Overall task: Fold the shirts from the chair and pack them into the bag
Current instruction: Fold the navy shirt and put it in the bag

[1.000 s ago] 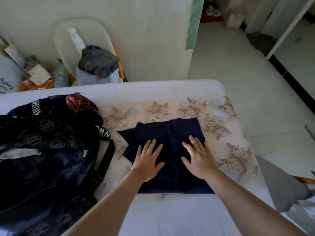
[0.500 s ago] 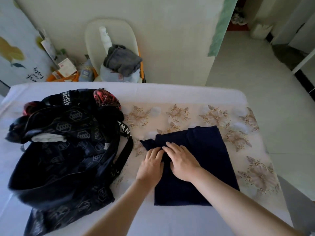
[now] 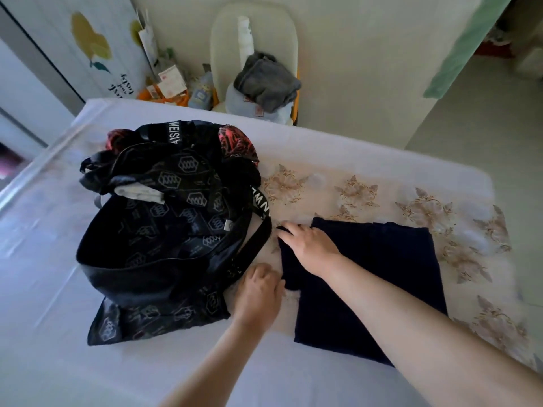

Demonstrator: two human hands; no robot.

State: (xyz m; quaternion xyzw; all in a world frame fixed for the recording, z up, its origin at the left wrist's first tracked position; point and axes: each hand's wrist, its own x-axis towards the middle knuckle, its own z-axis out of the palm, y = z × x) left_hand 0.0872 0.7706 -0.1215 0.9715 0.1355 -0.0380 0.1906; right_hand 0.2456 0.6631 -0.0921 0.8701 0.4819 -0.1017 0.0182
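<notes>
A navy shirt (image 3: 382, 274) lies partly folded on the bed, right of centre. My right hand (image 3: 311, 245) rests flat on its left sleeve part, fingers reaching its left tip. My left hand (image 3: 258, 292) is curled at the shirt's lower left edge and seems to pinch the cloth. A black patterned bag (image 3: 164, 230) stands open just left of both hands, with dark and red clothes inside. A grey shirt (image 3: 267, 79) lies heaped on the pale chair (image 3: 252, 30) behind the bed.
The bed (image 3: 88, 362) has a white sheet and a floral cover (image 3: 426, 207) under the shirt. The bag's strap (image 3: 258, 236) lies near my hands. Boxes and papers (image 3: 170, 83) crowd the floor by the wall. Bare tiled floor (image 3: 484, 113) stretches to the right.
Both hands slid left from the shirt's middle to its left edge. My left hand went from flat and spread to curled at the hem. The view swung left toward the bag.
</notes>
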